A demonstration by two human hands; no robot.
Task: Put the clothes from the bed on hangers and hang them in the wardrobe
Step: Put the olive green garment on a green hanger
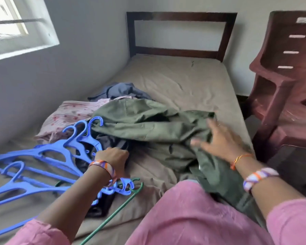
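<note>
A window (7,23) lights the grey wall at ten o'clock, above blue hangers (42,152) lying on the bed (175,82). At the centre the left hand (113,160) curls its fingers into a dark garment (117,144). At three o'clock the right hand (219,140) spreads blurred fingers over the green garment (148,128), a maroon chair (286,76) beyond.

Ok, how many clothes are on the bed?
4: green garment mid-bed, black one by the left hand, pink floral one near the wall, grey-blue one behind; others may be hidden.
</note>
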